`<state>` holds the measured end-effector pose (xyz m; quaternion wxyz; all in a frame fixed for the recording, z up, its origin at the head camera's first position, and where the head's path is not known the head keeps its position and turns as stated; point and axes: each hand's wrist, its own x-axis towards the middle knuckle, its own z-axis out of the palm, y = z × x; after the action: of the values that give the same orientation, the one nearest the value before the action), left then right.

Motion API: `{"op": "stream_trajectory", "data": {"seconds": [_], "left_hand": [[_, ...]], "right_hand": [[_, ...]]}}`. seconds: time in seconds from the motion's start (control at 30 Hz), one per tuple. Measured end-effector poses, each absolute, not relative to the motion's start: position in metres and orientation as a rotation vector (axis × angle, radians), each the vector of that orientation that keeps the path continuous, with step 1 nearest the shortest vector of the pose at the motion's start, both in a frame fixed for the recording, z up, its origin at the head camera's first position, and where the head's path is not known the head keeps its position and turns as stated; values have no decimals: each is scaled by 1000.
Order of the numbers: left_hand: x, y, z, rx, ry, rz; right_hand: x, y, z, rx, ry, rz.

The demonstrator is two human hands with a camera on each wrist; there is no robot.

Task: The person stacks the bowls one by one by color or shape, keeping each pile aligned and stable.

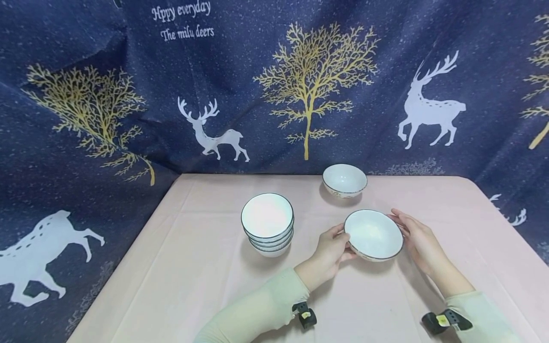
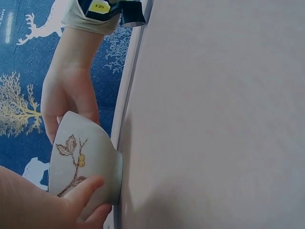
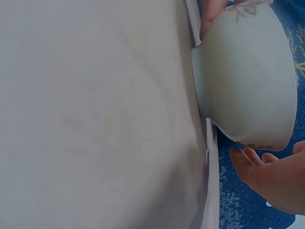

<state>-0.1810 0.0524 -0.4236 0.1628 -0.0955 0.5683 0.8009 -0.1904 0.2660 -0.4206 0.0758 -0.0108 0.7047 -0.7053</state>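
A white bowl [image 1: 373,234] with a dark rim is held over the table at the right of the head view. My left hand [image 1: 328,250] grips its left side, thumb at the rim and fingers under the wall. Brown leaves and a yellow fruit decorate the bowl's outside [image 2: 86,157] in the left wrist view. On the other side is my right hand [image 1: 422,245], its fingers extended along the rim; the right wrist view has its fingertips [image 3: 250,155] right by the bowl's edge.
Several nested bowls [image 1: 267,216] stand left of my hands. One more bowl [image 1: 345,180] sits near the back edge of the pink-covered table [image 1: 193,286]. Behind the table hangs a dark blue cloth [image 1: 266,62] with deer and trees.
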Motion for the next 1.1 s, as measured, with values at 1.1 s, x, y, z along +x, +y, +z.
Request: {"op": "stream_trajectory", "data": {"seconds": [1.1], "left_hand": [[-177, 9, -418, -314, 1727, 2315]], "right_hand": [[-199, 231, -409, -125, 2027, -2150]]}}
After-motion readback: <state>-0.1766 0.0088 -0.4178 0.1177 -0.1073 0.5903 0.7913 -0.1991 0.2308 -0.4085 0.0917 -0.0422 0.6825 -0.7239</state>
